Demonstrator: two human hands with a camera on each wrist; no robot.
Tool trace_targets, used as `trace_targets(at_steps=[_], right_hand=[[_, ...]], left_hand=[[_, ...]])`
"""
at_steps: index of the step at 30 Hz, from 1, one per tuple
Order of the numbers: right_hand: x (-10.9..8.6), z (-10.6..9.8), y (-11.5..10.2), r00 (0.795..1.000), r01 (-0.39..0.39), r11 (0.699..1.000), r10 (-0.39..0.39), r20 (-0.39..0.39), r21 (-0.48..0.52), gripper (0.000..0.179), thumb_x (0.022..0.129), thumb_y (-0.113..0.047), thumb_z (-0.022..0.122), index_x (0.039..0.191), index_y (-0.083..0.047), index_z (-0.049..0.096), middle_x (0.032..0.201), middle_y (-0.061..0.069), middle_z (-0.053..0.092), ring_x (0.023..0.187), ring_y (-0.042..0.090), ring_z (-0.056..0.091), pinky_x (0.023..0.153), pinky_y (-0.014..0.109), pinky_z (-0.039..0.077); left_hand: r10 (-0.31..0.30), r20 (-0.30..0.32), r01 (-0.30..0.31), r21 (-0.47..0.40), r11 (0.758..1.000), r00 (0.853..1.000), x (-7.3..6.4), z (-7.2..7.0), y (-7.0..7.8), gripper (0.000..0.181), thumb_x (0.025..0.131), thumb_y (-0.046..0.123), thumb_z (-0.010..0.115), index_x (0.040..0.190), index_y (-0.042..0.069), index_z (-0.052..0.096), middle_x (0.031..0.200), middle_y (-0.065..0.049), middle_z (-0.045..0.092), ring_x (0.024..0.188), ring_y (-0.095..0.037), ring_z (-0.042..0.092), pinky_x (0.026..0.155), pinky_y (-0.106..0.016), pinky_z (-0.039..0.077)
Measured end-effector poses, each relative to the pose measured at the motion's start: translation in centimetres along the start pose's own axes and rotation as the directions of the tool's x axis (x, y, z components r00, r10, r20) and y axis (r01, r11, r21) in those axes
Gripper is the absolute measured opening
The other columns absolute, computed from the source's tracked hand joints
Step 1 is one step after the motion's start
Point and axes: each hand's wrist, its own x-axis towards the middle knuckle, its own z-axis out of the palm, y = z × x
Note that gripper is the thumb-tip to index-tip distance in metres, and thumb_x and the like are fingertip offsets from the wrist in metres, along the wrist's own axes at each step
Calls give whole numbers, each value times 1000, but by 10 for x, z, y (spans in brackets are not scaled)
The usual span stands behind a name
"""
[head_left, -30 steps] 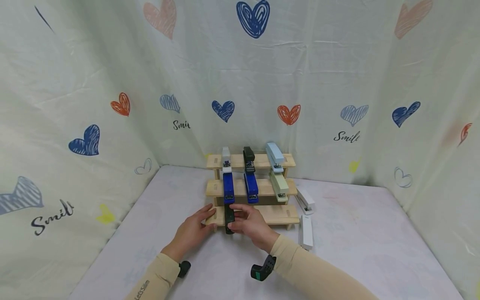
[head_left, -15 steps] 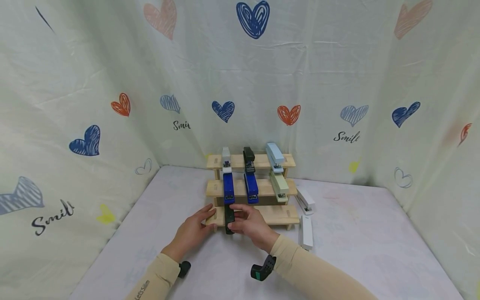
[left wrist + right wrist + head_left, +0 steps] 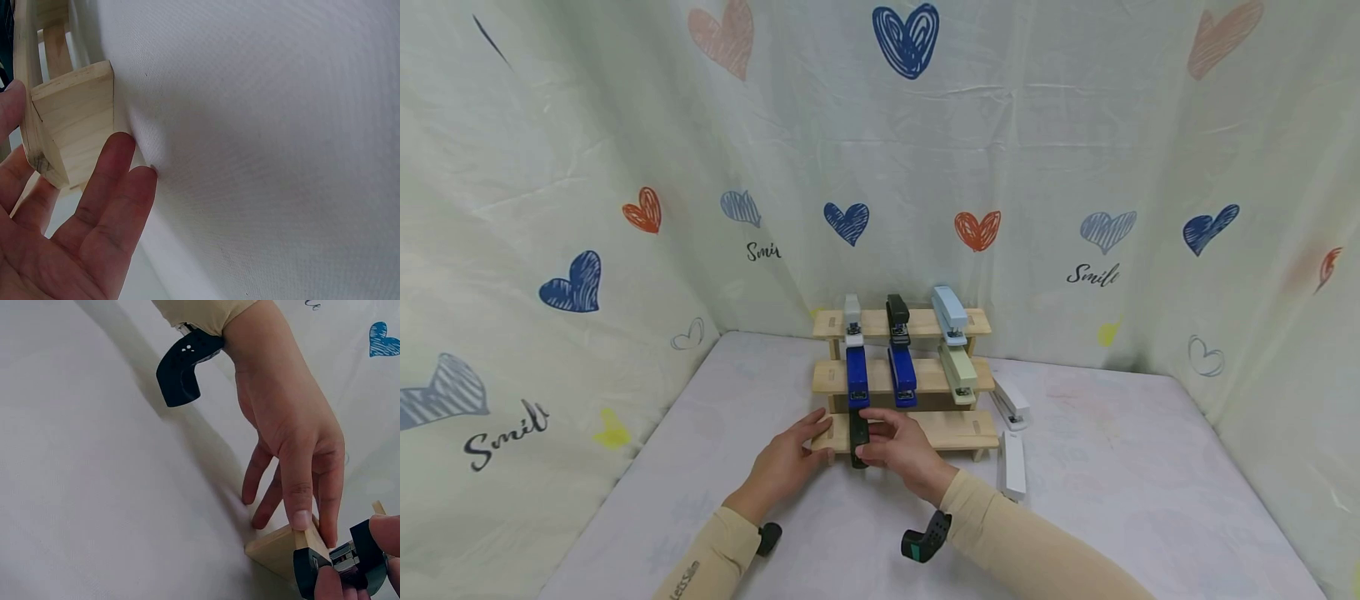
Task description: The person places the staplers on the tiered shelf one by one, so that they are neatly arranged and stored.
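A black stapler (image 3: 858,440) lies lengthwise on the left part of the lowest step of a three-tier wooden stand (image 3: 958,429). My right hand (image 3: 908,454) pinches it from the right; in the right wrist view, my fingertips (image 3: 328,584) lie against the stapler's end. With thumb in front and fingers behind, my left hand (image 3: 781,465) holds the left end of that step. The left wrist view shows two of its fingers (image 3: 109,181) stretched out below the wooden board (image 3: 81,106). The stapler's far end sits close under a blue stapler (image 3: 857,375).
Another blue stapler (image 3: 902,375) and a pale green stapler (image 3: 958,373) share the middle step. White, black (image 3: 898,318) and light blue staplers (image 3: 951,315) occupy the top. Two white staplers (image 3: 1013,465) lie on the table right of the stand. A heart-printed curtain surrounds the table.
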Motion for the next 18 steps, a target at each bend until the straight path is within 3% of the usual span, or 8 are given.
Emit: trace_targets(at_steps=[8,18], right_hand=[[-4,-3,-5,1000,14,999,-13,28,-34,61,85,10,70,142,-1,52,133,21,53,117,29,57,85,39,55],[-1,-1,0,1000,22,999,-22,1,-30,54,86,9,70,138,0,56,127,19,55,106,24,60,85,39,56]], left_hand=[[-5,-17,6,12,1000,1000,-1,-2,0,53,90,23,76,139,11,61,152,-3,46,91,-18,68,80,-42,53],[0,-8,0,-1,1000,1000,-1,0,0,52,91,23,76,139,11,61,152,-2,46,91,-17,67,79,-40,54]])
